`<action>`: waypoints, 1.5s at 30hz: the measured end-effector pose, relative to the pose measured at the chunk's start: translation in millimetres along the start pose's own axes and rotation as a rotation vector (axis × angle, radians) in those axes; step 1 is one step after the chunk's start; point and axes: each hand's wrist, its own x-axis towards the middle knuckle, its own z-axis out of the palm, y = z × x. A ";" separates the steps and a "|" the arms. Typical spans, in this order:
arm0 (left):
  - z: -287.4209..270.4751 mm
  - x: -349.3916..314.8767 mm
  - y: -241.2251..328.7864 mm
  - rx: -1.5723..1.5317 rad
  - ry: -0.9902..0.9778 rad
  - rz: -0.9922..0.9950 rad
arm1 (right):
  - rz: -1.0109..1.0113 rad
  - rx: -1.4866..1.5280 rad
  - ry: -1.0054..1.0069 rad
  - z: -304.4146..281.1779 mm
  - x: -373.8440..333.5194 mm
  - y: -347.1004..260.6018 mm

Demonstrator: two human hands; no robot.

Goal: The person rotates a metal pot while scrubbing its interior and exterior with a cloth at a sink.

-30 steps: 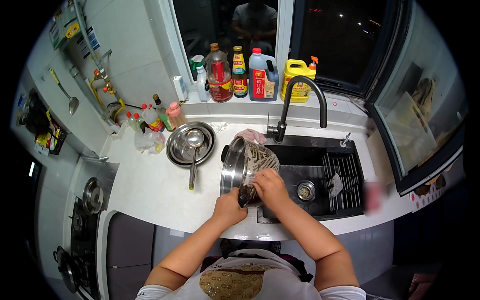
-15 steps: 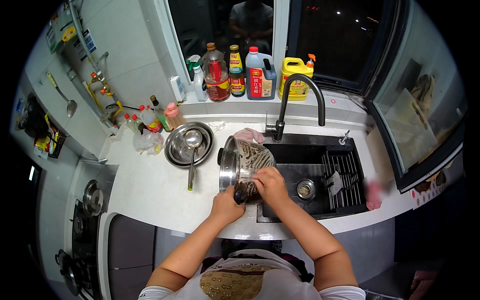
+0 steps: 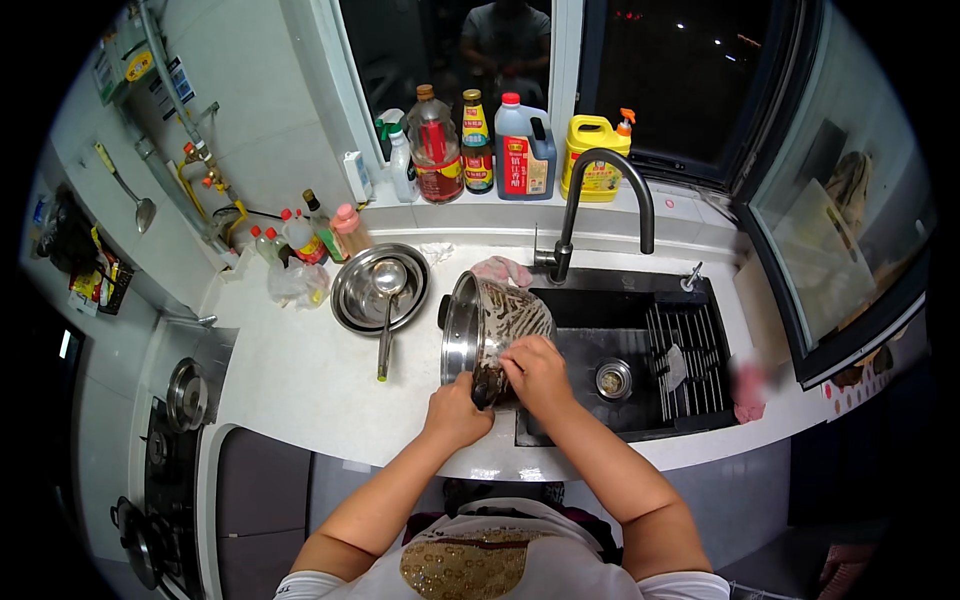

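Observation:
A steel pot [image 3: 462, 345] lies tipped on its side at the sink's left edge, its wall streaked with brown and black marks. My left hand [image 3: 457, 412] is closed round the pot's near black handle [image 3: 484, 386]. Against the stained wall, close to that handle, my right hand [image 3: 537, 372] has its fingers bent and pressed together. Whatever those fingers may hold is hidden from view. The pot's far black handle [image 3: 443, 312] points away from me.
Left of the pot, a steel bowl [image 3: 345, 315] holds a ladle [image 3: 388, 278]. A black sink [image 3: 590, 415] with a drying rack [image 3: 690, 360] and tall faucet [image 3: 566, 240] lies to the right. Several bottles line the windowsill [image 3: 660, 210]. An open window pane [image 3: 810, 250] juts in.
My right hand has shifted slightly left along the pot wall, toward the near handle. The left hand keeps its grip, and the pot lies as before.

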 end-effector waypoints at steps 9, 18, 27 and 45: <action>0.9 -0.9 -0.6 0.005 -0.006 0.002 | -0.018 -0.006 0.016 2.0 1.2 -3.0; 3.2 -3.9 6.7 -0.024 0.033 -0.002 | -0.016 -0.031 0.101 9.2 2.5 -6.8; 1.2 -1.7 1.6 -0.022 0.021 -0.040 | -0.191 -0.087 0.040 9.0 -29.3 3.4; 11.5 -9.3 -0.1 -0.013 0.029 0.002 | 0.027 0.010 0.071 10.4 -23.1 -10.3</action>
